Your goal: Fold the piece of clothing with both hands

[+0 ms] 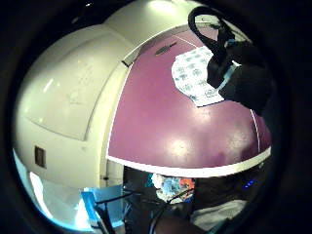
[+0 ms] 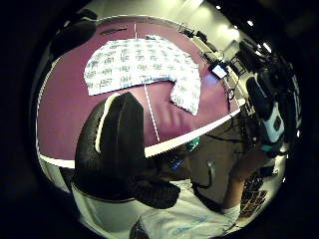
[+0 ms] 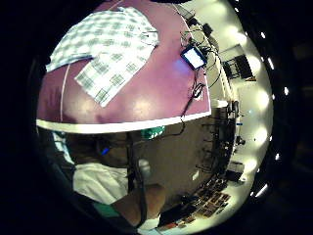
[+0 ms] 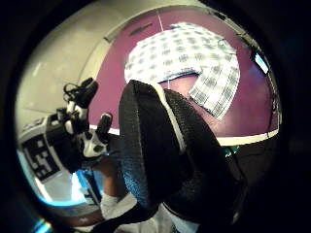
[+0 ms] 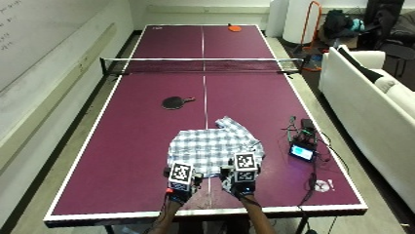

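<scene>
- Checked shirt (image 5: 214, 146) spread flat on the purple counter (image 5: 129, 146), on the person's half, straddling the white centre line, well short of the net (image 5: 202, 65).
- One sleeve (image 3: 110, 73) lying out on the right side of the shirt, angled back toward the near counter edge; seen also in both thumb side palm views.
- Left hand (image 5: 181, 183) and right hand (image 5: 242, 179) side by side at the near hem, left just left of the centre line, right just right of it.
- Fingers: cannot tell from overhead whether either hand grips cloth. Palm views look down on the shirt from above and from the near side, so both palms judged lifted off it, nothing pinched. Left thumb (image 2: 119, 144) and right thumb (image 4: 155, 145) appear extended rather than curled; both hands read as released.
- Key relation: shirt lies straight ahead of both hands, away from the person; its wider span runs across the counter, left to right.
- Both hands about equally near the hem; right hand nearer the loose sleeve.
- Likely next step, as a judgement: sleeve folded in by the right hand, or hem corners taken by both.
- Risk: sleeve dragging the body askew if lifted alone.
- Black paddle (image 5: 175, 102) beyond the shirt, apart from it; small lit device (image 5: 302, 152) and cables to the right, near but not touching.
</scene>
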